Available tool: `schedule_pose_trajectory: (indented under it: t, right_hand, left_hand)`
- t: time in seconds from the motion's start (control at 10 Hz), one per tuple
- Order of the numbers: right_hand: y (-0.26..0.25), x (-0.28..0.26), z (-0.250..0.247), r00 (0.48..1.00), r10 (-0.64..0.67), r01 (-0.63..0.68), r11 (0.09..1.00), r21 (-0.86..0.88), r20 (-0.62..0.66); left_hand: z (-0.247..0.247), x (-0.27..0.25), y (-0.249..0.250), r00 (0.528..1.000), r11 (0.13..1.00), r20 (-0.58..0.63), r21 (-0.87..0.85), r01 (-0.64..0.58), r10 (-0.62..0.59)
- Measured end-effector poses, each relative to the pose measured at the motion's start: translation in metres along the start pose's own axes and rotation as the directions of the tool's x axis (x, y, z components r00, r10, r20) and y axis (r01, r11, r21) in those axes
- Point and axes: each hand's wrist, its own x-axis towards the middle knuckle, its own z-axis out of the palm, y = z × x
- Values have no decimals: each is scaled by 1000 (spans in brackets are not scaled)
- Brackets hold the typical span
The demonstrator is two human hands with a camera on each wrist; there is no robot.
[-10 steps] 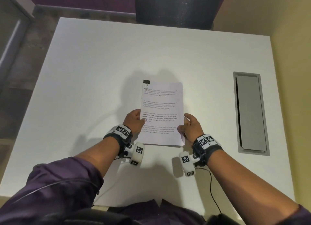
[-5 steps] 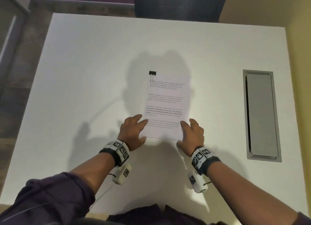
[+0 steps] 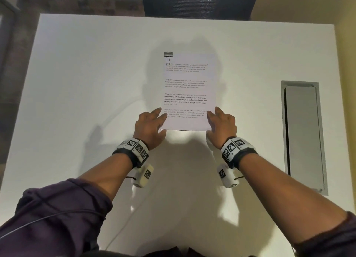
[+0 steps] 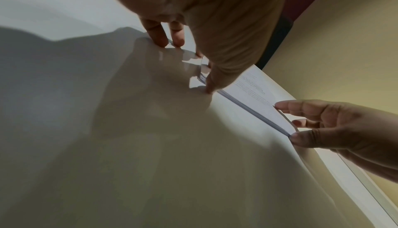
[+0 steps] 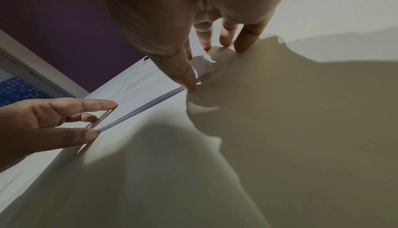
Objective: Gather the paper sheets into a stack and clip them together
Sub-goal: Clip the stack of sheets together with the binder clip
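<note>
A stack of printed paper sheets [image 3: 185, 91] lies flat on the white table [image 3: 96, 83]. A black binder clip [image 3: 168, 54] sits on its far left corner. My left hand [image 3: 152, 122] touches the near left corner, fingers straight along the side edge and thumb at the near edge. My right hand [image 3: 221, 124] mirrors it at the near right corner. The left wrist view shows the stack's edge [image 4: 254, 110] between my left thumb and the right hand [image 4: 323, 122]. The right wrist view shows the stack [image 5: 146, 88], the clip [image 5: 146, 59] and the left hand [image 5: 64, 117].
A grey metal cable hatch [image 3: 302, 133] is set into the table on the right. A dark mesh chair back [image 3: 198, 0] stands beyond the far edge. A yellow wall [image 3: 344, 83] runs along the right side.
Both hands have slid from the stack's sides down to its near corners, and their fingers have straightened. The stack now sits farther from me on the table.
</note>
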Motion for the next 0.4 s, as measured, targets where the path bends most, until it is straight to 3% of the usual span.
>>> schedule_pose_trajectory:
  t: [0.4]
  right_hand:
    - [-4, -10, -2, 1000, -4, 4, 1000, 20, -7]
  left_hand:
    - [-13, -11, 17, 1000, 998, 20, -54, 12, -11]
